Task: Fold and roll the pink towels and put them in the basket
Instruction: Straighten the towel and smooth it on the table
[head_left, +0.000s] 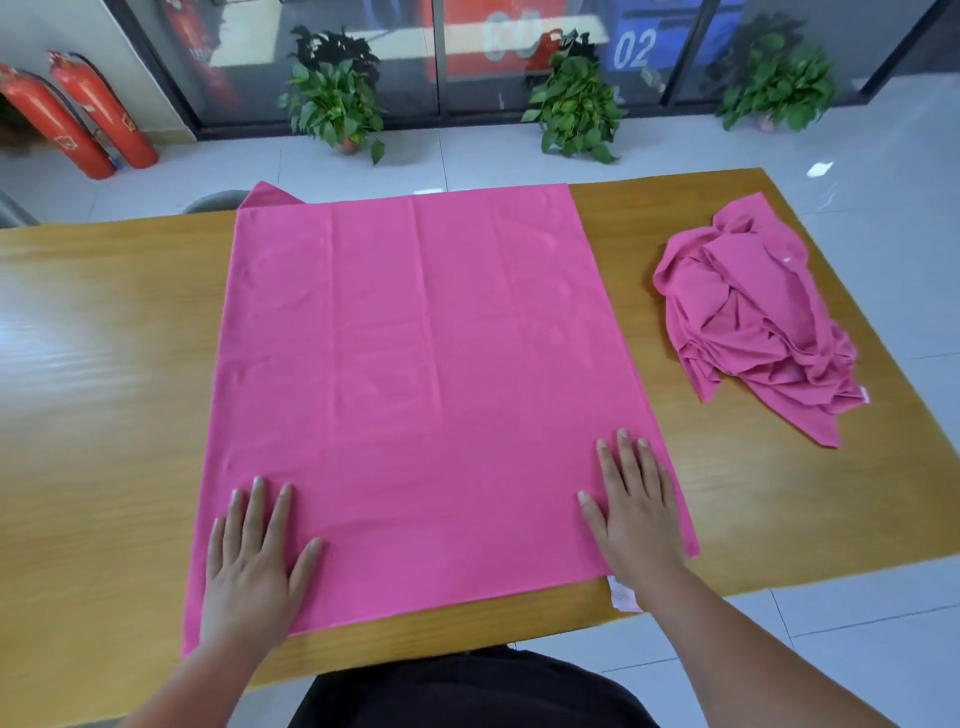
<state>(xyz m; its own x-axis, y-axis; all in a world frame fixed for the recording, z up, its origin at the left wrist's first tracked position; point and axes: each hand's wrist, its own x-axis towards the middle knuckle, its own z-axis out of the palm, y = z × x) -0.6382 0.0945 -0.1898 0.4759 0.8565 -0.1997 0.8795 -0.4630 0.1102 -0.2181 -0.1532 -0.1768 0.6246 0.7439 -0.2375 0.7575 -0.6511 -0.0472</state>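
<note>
A large pink towel (415, 364) lies spread flat across the middle of the wooden table (104, 364), its far left corner hanging slightly over the back edge. My left hand (257, 561) rests flat on its near left corner, fingers straight. My right hand (636, 509) presses flat on the near right corner, fingers spread. A small white label (623, 597) sticks out by my right wrist. A heap of crumpled pink towels (753, 317) sits at the table's right. No basket is in view.
Bare wood shows left of the spread towel and between it and the heap. Beyond the table's back edge are three potted plants (337, 98) on the tiled floor, two red fire extinguishers (78, 119) at far left, and a glass wall.
</note>
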